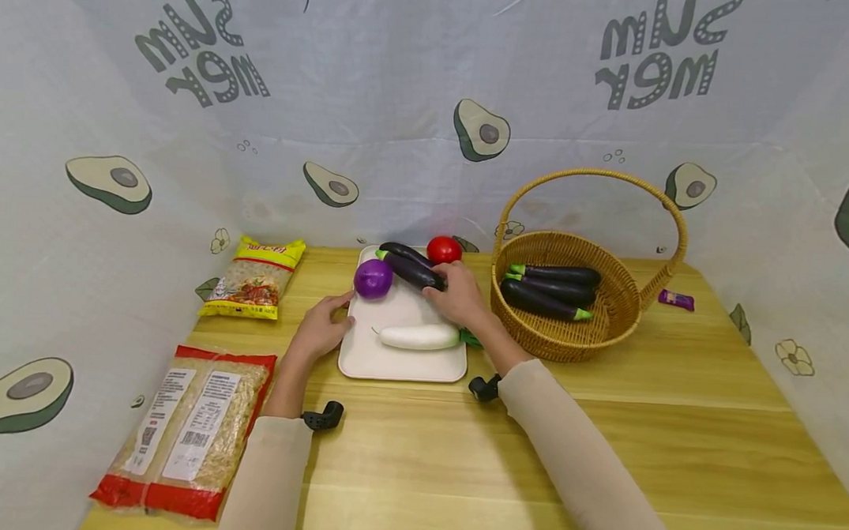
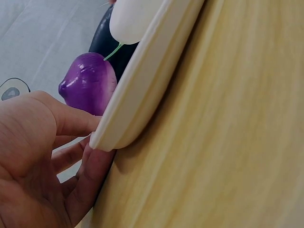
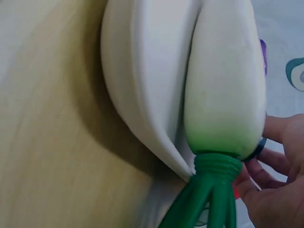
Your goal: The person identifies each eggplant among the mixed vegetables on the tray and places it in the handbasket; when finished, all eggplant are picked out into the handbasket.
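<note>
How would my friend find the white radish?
On the wooden table, find the white tray. The radish lies along its near side, closer than the purple onion. It's the only long white vegetable there, with a green top.

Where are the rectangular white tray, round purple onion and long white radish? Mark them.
Rectangular white tray (image 1: 403, 307), head view: bare floor.
Round purple onion (image 1: 373, 279), head view: middle.
Long white radish (image 3: 225, 83), right wrist view: body.

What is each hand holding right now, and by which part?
The right hand holds the nearer eggplant on the white tray by its dark end, opposite the green cap. The left hand pinches that tray by its left rim.
</note>
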Motion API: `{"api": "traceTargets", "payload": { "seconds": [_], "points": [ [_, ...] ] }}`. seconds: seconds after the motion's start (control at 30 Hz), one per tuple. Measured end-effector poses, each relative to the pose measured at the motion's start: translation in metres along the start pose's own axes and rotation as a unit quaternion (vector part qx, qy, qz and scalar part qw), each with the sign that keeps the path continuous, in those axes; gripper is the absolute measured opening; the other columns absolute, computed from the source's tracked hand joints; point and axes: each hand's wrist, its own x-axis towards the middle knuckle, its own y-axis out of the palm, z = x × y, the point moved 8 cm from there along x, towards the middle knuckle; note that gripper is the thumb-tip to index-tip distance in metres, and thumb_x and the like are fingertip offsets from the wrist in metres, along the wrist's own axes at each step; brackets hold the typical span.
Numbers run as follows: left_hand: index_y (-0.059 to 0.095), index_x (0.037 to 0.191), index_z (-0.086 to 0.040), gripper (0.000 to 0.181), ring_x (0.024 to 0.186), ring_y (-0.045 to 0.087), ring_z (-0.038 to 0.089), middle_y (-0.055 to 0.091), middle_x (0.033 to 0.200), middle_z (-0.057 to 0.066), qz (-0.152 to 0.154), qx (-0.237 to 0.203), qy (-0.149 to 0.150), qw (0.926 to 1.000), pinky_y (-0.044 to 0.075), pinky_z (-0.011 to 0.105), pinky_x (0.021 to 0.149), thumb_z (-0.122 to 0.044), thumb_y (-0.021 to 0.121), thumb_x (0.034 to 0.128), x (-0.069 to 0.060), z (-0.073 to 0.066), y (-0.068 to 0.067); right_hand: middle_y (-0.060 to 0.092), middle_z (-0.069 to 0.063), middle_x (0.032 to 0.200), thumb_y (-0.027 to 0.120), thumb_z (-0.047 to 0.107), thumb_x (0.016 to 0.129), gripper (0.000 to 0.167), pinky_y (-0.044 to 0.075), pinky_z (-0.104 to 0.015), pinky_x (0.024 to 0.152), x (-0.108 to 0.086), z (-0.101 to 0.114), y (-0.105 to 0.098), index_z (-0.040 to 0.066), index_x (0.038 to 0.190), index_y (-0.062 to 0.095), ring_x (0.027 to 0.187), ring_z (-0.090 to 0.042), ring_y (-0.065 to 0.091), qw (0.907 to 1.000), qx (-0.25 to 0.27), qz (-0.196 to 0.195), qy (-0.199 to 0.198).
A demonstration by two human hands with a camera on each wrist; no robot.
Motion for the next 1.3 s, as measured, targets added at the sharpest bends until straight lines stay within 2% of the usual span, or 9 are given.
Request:
{"api": "traceTargets", "payload": {
  "seconds": [0.17, 0.43, 0.6, 0.77, 0.87, 1.1, 1.3],
  "points": [
    [0.043, 0.158, -0.017, 0.059, 0.152, 0.035, 0.039, 0.047, 0.158, 0.016, -0.001, 0.004, 0.000, 1.0000, 0.023, 0.057, 0.127, -0.022, 0.059, 0.1019, -0.001, -0.001, -0.002, 0.060, -0.021, 0.127, 0.072, 0.021, 0.095, 0.047, 0.053, -0.043, 0.092, -0.009, 0.007, -0.012, 0.000, 0.136, 0.062, 0.104, -0.031, 0.058, 0.9999, -0.002, -0.002, -0.011],
    [0.042, 0.159, -0.018, 0.059, 0.151, 0.036, 0.038, 0.049, 0.155, 0.015, -0.003, 0.000, -0.002, 1.0000, 0.023, 0.056, 0.127, -0.021, 0.059, 0.1025, 0.000, 0.000, -0.003, 0.066, -0.021, 0.129, 0.072, 0.019, 0.095, 0.047, 0.056, -0.048, 0.096, -0.026, 0.011, -0.034, 0.001, 0.137, 0.061, 0.109, -0.035, 0.065, 0.9993, 0.009, -0.016, -0.031],
    [0.042, 0.159, -0.018, 0.059, 0.152, 0.035, 0.038, 0.048, 0.157, 0.016, -0.005, 0.007, 0.002, 1.0000, 0.024, 0.056, 0.127, -0.021, 0.058, 0.1025, 0.000, -0.001, -0.002, 0.061, -0.019, 0.137, 0.071, 0.019, 0.096, 0.050, 0.055, -0.049, 0.102, -0.042, 0.008, -0.051, 0.006, 0.143, 0.058, 0.115, -0.037, 0.064, 0.9984, 0.040, -0.018, -0.035],
    [0.043, 0.158, -0.017, 0.059, 0.152, 0.035, 0.038, 0.047, 0.157, 0.016, -0.007, 0.009, 0.007, 0.9999, 0.024, 0.055, 0.127, -0.021, 0.059, 0.1022, 0.001, -0.002, -0.002, 0.059, -0.018, 0.141, 0.071, 0.015, 0.097, 0.049, 0.054, -0.052, 0.104, -0.062, 0.003, -0.075, 0.009, 0.144, 0.058, 0.120, -0.036, 0.062, 0.9962, 0.054, -0.025, -0.064],
    [0.042, 0.158, -0.016, 0.059, 0.151, 0.035, 0.040, 0.046, 0.158, 0.018, -0.007, 0.013, 0.011, 0.9998, 0.024, 0.056, 0.127, -0.021, 0.058, 0.1021, 0.001, -0.003, -0.003, 0.060, -0.018, 0.140, 0.071, 0.013, 0.097, 0.048, 0.054, -0.054, 0.104, -0.073, -0.006, -0.087, 0.010, 0.143, 0.059, 0.121, -0.037, 0.062, 0.9953, 0.052, -0.029, -0.076],
    [0.042, 0.159, -0.016, 0.059, 0.152, 0.034, 0.039, 0.045, 0.159, 0.018, -0.004, 0.014, 0.007, 0.9999, 0.023, 0.055, 0.127, -0.021, 0.057, 0.1025, 0.000, -0.003, -0.004, 0.052, -0.020, 0.147, 0.068, 0.015, 0.100, 0.050, 0.054, -0.058, 0.102, -0.099, -0.038, -0.112, 0.008, 0.147, 0.054, 0.124, -0.042, 0.061, 0.9961, 0.046, -0.036, -0.066],
    [0.042, 0.159, -0.017, 0.059, 0.152, 0.035, 0.038, 0.046, 0.158, 0.016, 0.001, 0.014, 0.003, 0.9999, 0.024, 0.055, 0.127, -0.022, 0.058, 0.1027, -0.002, -0.001, 0.000, 0.055, -0.024, 0.142, 0.067, 0.012, 0.100, 0.048, 0.054, -0.060, 0.095, -0.124, -0.061, -0.139, 0.005, 0.146, 0.054, 0.119, -0.044, 0.062, 0.9965, 0.002, -0.052, -0.066]
  ]
}}
